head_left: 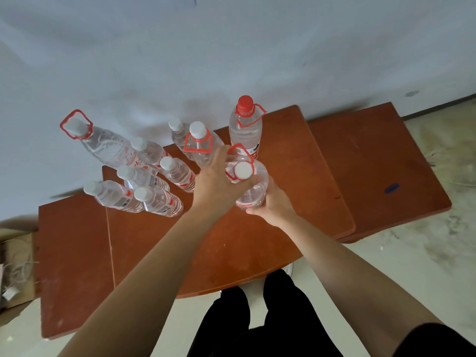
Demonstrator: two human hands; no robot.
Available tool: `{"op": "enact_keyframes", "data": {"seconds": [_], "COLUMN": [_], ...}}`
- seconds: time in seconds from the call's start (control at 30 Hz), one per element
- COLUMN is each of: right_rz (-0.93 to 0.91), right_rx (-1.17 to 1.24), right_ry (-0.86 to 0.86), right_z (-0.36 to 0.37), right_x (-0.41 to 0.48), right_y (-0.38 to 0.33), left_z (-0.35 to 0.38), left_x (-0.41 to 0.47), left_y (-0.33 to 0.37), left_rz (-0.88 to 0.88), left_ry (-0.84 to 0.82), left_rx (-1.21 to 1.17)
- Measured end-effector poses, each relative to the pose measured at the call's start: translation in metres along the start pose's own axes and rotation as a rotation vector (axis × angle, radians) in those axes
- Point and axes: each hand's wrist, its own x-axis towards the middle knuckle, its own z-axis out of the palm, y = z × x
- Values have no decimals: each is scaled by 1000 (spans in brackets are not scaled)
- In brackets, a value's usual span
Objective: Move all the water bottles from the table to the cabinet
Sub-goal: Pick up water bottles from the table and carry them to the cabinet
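Bottles [144, 181] on table [231, 240], left half.

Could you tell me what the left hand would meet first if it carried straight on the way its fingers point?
The left hand grips the white-capped bottle, which the right hand holds too. Past it, the red-capped bottle looks next in line, though depth is unclear.

The tabletop [231, 240] is reddish brown, with a small blue mark [392, 188] at the right. The bottles [154, 199] are clear with white caps and red labels, several with red handle rings [76, 124]; one bottle [246, 132] at upper centre has a red cap.
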Motion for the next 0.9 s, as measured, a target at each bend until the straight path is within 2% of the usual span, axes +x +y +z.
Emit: {"op": "enact_keyframes", "data": {"seconds": [0.17,0.3,0.37,0.43,0.57,0.67,0.8,0.9], "right_rz": [29,-7,-61,-109,-236,-457,-767,-986], "right_rx": [4,-72,-162,-225,-232,-197,-203,-235], "right_ry": [-7,-48,-3,87,303,418,454,418], "right_z": [-10,-33,-52,-74,-119,-145,-160,-150], "right_x": [-11,-27,-37,-42,-49,-52,-69,-90], "right_y": [7,-5,-14,-25,-66,-117,-186,-228], "left_z": [15,2,-11,-27,-78,-129,-181,-195], "left_x": [6,-2,-12,-18,-32,-49,-101,-160], "left_y": [8,-3,-9,-17,-11,9,29,38], "left_rz": [-6,-19,44,142,205,189,141,0], "left_ry": [50,-66,-130,-110,106,351,757,986], "left_rx": [-20,-45,44,224,391,490,522,504]}}
